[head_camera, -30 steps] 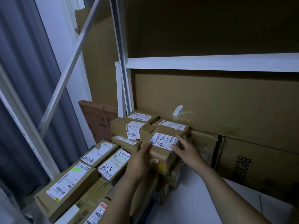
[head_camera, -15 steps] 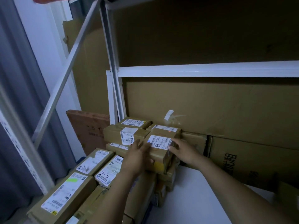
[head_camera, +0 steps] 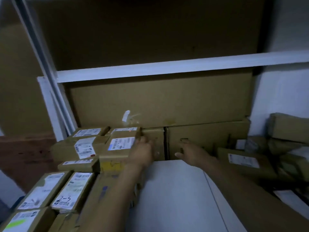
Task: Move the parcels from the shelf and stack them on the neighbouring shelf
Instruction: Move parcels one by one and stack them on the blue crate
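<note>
Brown cardboard parcels with white labels are stacked at the left of the white shelf (head_camera: 175, 190). The top parcel (head_camera: 117, 146) sits on the stack with a white barcode label up. My left hand (head_camera: 143, 153) rests against its right edge, fingers loosely bent, holding nothing. My right hand (head_camera: 192, 153) hovers over the bare shelf to the right, fingers relaxed and spread, apart from any parcel. More parcels (head_camera: 244, 163) lie in a loose pile at the right.
Large flat cardboard sheets (head_camera: 160, 104) line the back behind the shelf. A white crossbar (head_camera: 167, 68) runs above, and white uprights (head_camera: 48, 104) stand at the left. Lower parcels (head_camera: 71, 190) fill the front left.
Both hands have let go of the top parcel, which now sits on the stack. My right hand has moved right over the bare shelf. The view has swung right, showing the right pile.
</note>
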